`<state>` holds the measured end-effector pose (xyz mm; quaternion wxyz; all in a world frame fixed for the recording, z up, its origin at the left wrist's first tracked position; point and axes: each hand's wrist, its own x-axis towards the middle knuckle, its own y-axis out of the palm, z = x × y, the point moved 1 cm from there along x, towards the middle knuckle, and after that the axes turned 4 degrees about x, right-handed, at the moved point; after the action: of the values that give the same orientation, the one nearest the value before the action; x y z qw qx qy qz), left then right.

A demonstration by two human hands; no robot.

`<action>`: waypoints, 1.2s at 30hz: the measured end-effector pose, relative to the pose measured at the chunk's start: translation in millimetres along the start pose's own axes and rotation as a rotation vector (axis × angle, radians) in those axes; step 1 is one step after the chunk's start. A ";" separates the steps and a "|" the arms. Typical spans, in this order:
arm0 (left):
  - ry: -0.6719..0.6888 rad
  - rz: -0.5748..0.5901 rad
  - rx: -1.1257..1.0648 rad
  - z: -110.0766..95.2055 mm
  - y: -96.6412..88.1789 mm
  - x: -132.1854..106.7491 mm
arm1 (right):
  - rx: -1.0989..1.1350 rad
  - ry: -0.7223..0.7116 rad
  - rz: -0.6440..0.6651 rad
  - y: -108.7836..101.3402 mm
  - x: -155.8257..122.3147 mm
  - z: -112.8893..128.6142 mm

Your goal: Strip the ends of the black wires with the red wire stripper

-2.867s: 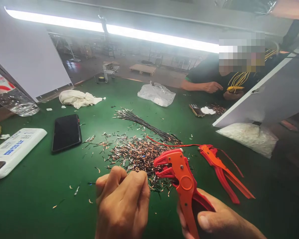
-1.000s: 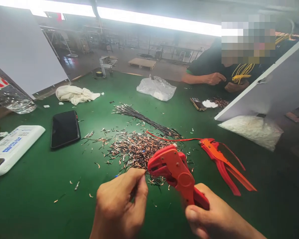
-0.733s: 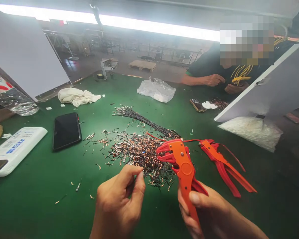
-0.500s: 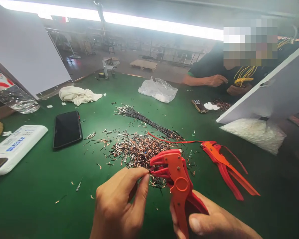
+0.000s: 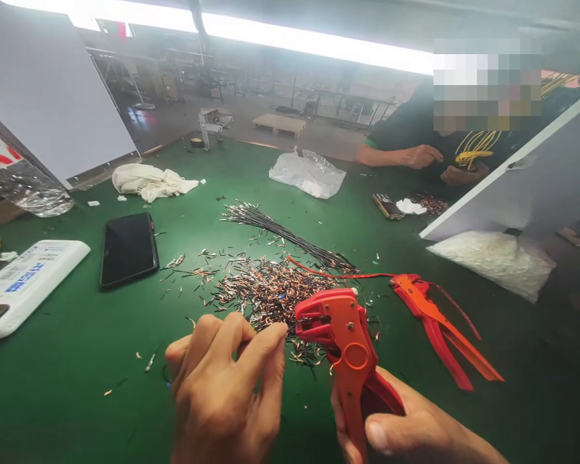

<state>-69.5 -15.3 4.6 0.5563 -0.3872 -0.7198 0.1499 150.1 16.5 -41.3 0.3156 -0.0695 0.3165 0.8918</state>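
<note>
My right hand (image 5: 406, 425) grips the handles of an orange-red wire stripper (image 5: 343, 341), its jaws pointing up and left. My left hand (image 5: 222, 393) is closed in a pinch just left of the jaws, fingertips almost touching them; what it pinches is too small to make out. Behind both hands lies a heap of stripped copper and black insulation bits (image 5: 265, 290) on the green table (image 5: 58, 386). A bundle of thin black wires (image 5: 280, 235) lies farther back. A second orange stripper (image 5: 435, 322) rests on the table to the right, with a red wire (image 5: 338, 274) beside it.
A black phone (image 5: 128, 248), a white box (image 5: 24, 283) and a plastic bottle (image 5: 19, 187) lie at the left. A white cloth (image 5: 147, 180) and clear bag (image 5: 307, 174) sit at the back. A white panel (image 5: 517, 180) and bag of white bits (image 5: 497, 261) stand right. Another person works across the table (image 5: 415, 154).
My left hand drew back from the heap and closed into a pinch beside the stripper's jaws. The stripper swung between tilted and upright and now stands close to the fingertips.
</note>
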 end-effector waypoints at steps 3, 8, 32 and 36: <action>-0.011 -0.014 0.020 -2.4 -0.3 -0.5 | 0.018 -0.011 0.010 -1.5 0.0 -2.9; -0.028 -0.018 0.021 -4.8 1.6 0.5 | -0.042 -0.011 0.102 -2.7 3.0 1.2; 0.185 -0.010 -0.190 3.9 7.0 0.9 | -0.396 -0.115 -0.256 2.3 -0.3 10.3; 0.212 -0.006 -0.193 -0.1 7.2 1.7 | -0.974 -0.198 -0.735 -5.7 -10.0 20.0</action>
<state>-66.8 -9.4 1.1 0.5900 -0.4504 -0.6691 0.0368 163.0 26.9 -25.2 0.5620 -0.2269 -0.2026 0.7692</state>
